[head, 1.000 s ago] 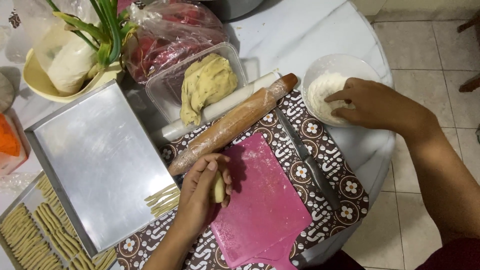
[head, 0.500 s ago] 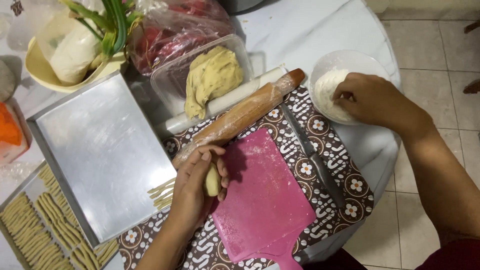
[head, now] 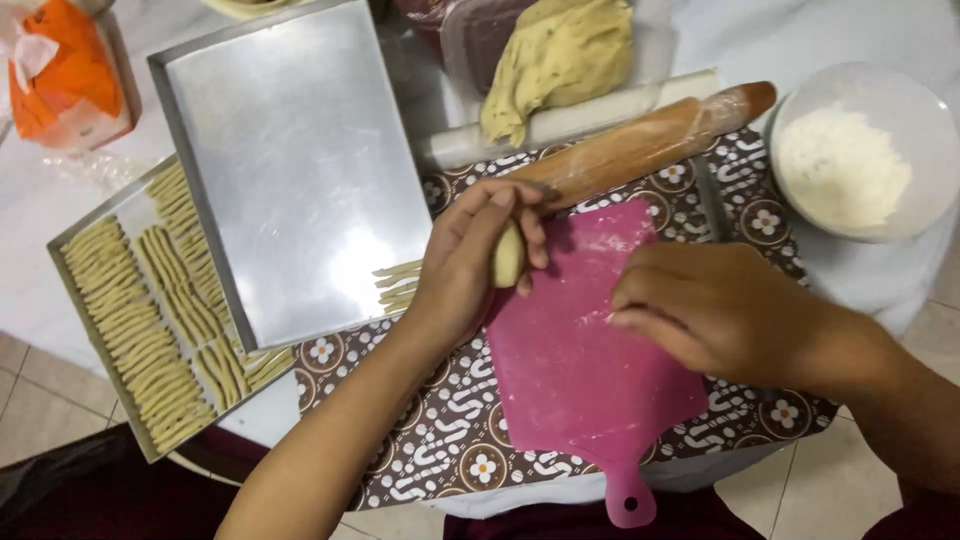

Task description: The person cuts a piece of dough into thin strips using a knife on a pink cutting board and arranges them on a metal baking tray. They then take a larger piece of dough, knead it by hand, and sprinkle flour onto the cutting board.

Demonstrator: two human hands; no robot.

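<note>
Now the right hand has left the flour bowl at two o'clock, fingertips pinched together over the pink board, seemingly dusting it. Left hand stays clamped on the dough lump at the board's eleven o'clock.

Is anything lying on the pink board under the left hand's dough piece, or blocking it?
Nothing visible does. The left hand holds the dough piece at the pink board's upper left edge; the right hand hovers over the board's right half, which shows only flour dust.
</note>
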